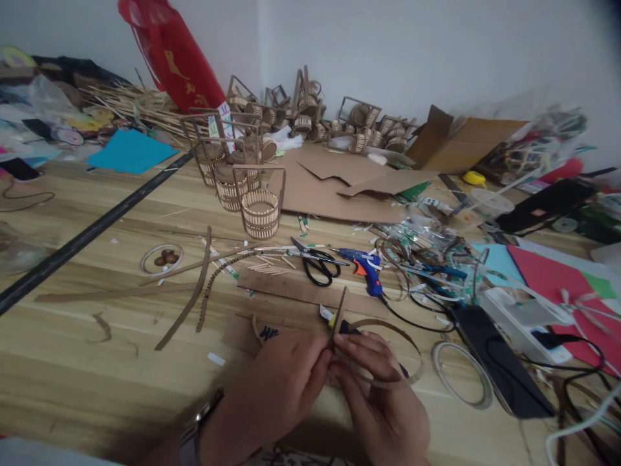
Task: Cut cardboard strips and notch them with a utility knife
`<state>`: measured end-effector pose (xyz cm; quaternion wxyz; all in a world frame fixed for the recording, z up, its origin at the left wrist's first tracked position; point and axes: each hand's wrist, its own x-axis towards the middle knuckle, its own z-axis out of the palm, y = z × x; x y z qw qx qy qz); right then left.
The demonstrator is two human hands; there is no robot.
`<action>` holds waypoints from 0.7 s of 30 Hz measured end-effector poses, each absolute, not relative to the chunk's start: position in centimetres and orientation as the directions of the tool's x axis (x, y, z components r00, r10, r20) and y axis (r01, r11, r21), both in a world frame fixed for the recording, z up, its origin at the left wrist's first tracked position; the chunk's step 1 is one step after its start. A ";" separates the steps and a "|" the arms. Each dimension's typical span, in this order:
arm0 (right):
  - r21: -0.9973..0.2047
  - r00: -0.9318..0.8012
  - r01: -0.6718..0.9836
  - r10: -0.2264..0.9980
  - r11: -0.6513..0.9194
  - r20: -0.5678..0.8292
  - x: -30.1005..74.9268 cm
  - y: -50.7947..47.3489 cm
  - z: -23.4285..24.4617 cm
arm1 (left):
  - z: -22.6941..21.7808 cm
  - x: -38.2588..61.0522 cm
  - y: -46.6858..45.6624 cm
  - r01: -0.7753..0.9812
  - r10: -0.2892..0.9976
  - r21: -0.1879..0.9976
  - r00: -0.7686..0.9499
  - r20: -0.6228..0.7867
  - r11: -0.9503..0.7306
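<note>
My left hand point(286, 382) and my right hand point(383, 401) meet low in the middle of the view, fingers pinched together on a thin brown cardboard strip point(338, 314) that stands up between them. A curved brown strip point(388, 327) loops from the right hand across the wooden table point(97, 362). A watch point(194, 430) sits on my left wrist. Just beyond the hands lie a flat cardboard strip point(301, 291), black-handled scissors point(317, 262) and a blue glue gun point(366, 266).
Small slatted cardboard baskets point(259, 210) stand mid-table, with more piled at the wall point(359, 123). Cardboard sheets point(334, 181), a red bag point(177, 61), blue paper point(129, 152), a tape ring point(460, 372), a black phone point(499, 366) and cables crowd the right side.
</note>
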<state>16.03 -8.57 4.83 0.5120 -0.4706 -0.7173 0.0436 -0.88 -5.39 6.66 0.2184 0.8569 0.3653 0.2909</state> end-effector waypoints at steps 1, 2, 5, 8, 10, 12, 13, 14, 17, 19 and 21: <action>-0.568 -0.012 0.612 0.724 0.551 0.690 15.9 -8.6 4.7 | 6.7 -0.9 -5.4 0.492 0.746 0.583 0.568 0.347 -0.646; -0.588 0.010 0.596 0.727 0.547 0.687 15.9 -8.7 4.6 | 6.7 -1.0 -5.5 0.485 0.737 0.577 0.574 0.357 -0.657; -0.637 0.058 0.554 0.739 0.536 0.672 15.8 -8.7 4.4 | 6.5 -1.1 -5.6 0.474 0.715 0.555 0.586 0.381 -0.683; -0.679 0.088 0.521 0.759 0.517 0.645 15.8 -8.7 4.2 | 6.5 -1.2 -5.6 0.468 0.703 0.544 0.597 0.387 -0.697; -0.699 0.107 0.510 0.769 0.501 0.630 15.8 -8.7 4.3 | 6.5 -1.2 -5.5 0.457 0.690 0.539 0.610 0.389 -0.708; -0.715 0.127 0.503 0.777 0.485 0.616 15.8 -8.7 4.4 | 6.6 -1.3 -5.3 0.453 0.683 0.535 0.621 0.385 -0.713; -0.725 0.136 0.498 0.784 0.475 0.606 15.8 -8.6 4.5 | 6.6 -1.4 -5.3 0.453 0.681 0.535 0.628 0.377 -0.713; -0.736 0.144 0.493 0.790 0.465 0.596 15.9 -8.6 4.6 | 6.6 -1.4 -5.3 0.452 0.680 0.536 0.635 0.368 -0.713; -0.766 0.156 0.471 0.813 0.439 0.561 15.9 -8.5 5.1 | 6.8 -1.5 -5.3 0.454 0.676 0.537 0.653 0.342 -0.711; -0.785 0.152 0.445 0.827 0.431 0.540 16.0 -8.4 5.4 | 6.8 -1.5 -5.3 0.455 0.667 0.524 0.660 0.345 -0.720; -0.796 0.136 0.419 0.837 0.437 0.531 16.0 -8.3 5.5 | 6.9 -1.4 -5.2 0.459 0.661 0.504 0.660 0.358 -0.731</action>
